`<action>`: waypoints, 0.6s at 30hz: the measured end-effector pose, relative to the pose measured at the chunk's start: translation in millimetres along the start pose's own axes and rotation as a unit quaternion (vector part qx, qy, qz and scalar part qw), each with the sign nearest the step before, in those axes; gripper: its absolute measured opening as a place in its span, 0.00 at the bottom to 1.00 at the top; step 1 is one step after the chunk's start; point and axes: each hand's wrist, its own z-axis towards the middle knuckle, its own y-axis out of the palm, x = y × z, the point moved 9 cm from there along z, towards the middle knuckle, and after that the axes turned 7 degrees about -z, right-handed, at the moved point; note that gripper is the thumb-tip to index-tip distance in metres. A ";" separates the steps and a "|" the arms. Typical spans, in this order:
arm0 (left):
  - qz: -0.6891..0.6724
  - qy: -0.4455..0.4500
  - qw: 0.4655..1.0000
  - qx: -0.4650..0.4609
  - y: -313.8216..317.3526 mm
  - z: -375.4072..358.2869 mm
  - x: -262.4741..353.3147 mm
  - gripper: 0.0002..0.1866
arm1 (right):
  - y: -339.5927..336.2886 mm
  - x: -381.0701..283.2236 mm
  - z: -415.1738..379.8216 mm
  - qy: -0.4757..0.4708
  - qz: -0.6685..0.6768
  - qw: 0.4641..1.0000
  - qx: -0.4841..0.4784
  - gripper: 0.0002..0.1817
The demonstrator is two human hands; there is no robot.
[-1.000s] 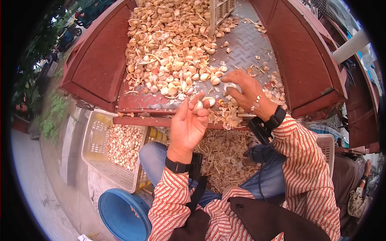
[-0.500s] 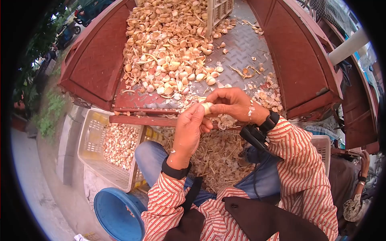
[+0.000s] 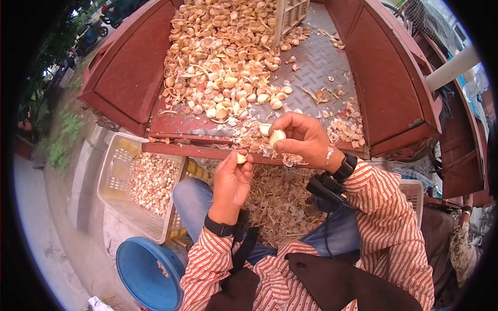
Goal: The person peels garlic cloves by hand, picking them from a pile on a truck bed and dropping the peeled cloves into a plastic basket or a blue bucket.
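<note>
My left hand (image 3: 231, 179) pinches a small pale garlic clove (image 3: 241, 158) between thumb and fingertips, just in front of the cart bed's red front edge. To its right and a little higher, my right hand (image 3: 306, 142) holds a larger garlic clove (image 3: 277, 138) between thumb and curled fingers. A second whitish piece (image 3: 265, 129) shows right beside those fingertips, over the skins on the bed. The two hands are apart. Beyond them a big heap of garlic cloves and husks (image 3: 223, 67) covers the left of the metal cart bed (image 3: 316, 65).
Red side panels (image 3: 399, 78) flank the bed, and a plastic crate (image 3: 291, 19) stands at the back. Below left are a crate of cloves (image 3: 150, 181) and a blue bucket (image 3: 148, 269). Loose skins (image 3: 282, 207) litter the ground between my knees. Another person's arm (image 3: 466, 210) shows at right.
My hands were together on one piece of garlic and have now separated. The left moved down and left with a small clove; the right stays over the edge with a larger one.
</note>
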 end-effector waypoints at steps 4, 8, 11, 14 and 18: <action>-0.106 -0.119 0.987 0.010 17.8 -30.4 -33.7 0.15 | 66.0 -6.6 -16.6 -0.227 -0.488 0.828 -0.160 0.14; -0.182 -0.131 0.974 0.027 -24.5 -55.4 6.2 0.16 | 35.0 -22.3 -5.4 -0.211 -0.453 0.864 -0.057 0.11; -0.002 0.122 0.990 0.074 -71.6 -124.3 130.1 0.15 | -69.3 -26.8 9.4 -0.103 -0.519 0.830 0.176 0.09; 0.365 0.312 0.798 0.364 -155.8 -246.0 243.8 0.15 | -112.6 -6.5 15.6 -0.009 -0.598 0.783 0.170 0.13; 0.662 0.123 0.534 0.512 -306.6 -365.1 311.7 0.17 | -104.9 21.7 20.8 0.029 -0.668 0.741 0.067 0.16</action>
